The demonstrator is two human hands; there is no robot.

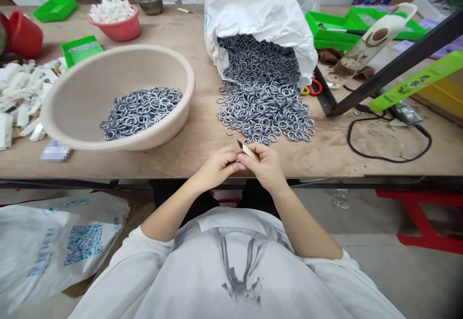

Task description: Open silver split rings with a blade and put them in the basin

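Observation:
My right hand (266, 167) is closed around a small knife (250, 153) with a cream handle and a dark pointed blade, tip up and to the left. Right against it, my left hand (216, 168) is pinched shut at the fingertips; what it holds is too small and covered to make out. Both hands meet at the table's front edge, just below a spread of grey rings (267, 111). These rings spill out of a white sack (253, 5) lying open toward me. To the left, a large beige basin (72, 102) contains more grey rings (144, 111).
White pieces (25, 92) lie heaped at far left, near a green tray (81, 51) and a pink bowl (119, 29) of white pieces. On the right are a black metal bar (390, 68), a black cable (387, 157), scissors (316, 87) and a patterned bottle (376, 39).

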